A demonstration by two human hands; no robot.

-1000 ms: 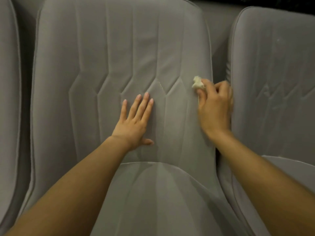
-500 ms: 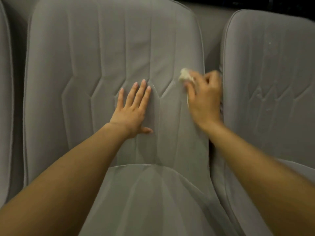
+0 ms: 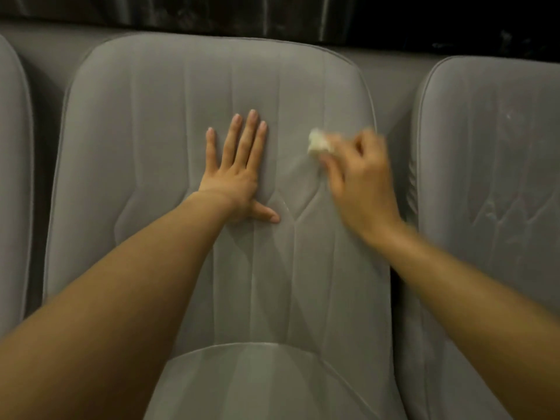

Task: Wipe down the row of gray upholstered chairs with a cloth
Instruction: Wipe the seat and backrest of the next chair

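Note:
A gray upholstered chair (image 3: pixel 145 122) with stitched seams fills the middle of the view. My left hand (image 3: pixel 235 174) lies flat on its backrest, fingers straight and pointing up. My right hand (image 3: pixel 360 183) grips a small wadded pale cloth (image 3: pixel 318 142) and presses it against the right part of the same backrest; the hand is motion-blurred. Only a bit of the cloth shows beyond the fingers.
A second gray chair (image 3: pixel 491 165) stands close on the right, with pale marks on its backrest. The edge of a third chair (image 3: pixel 13 177) shows at the left. A narrow dark gap separates the chairs. A dark ledge (image 3: pixel 272 16) runs behind the backrests.
My right hand has carried the cloth leftward and up, from the backrest's right edge onto its face. The view has tilted up, showing the chair tops. My left hand stays flat on the backrest.

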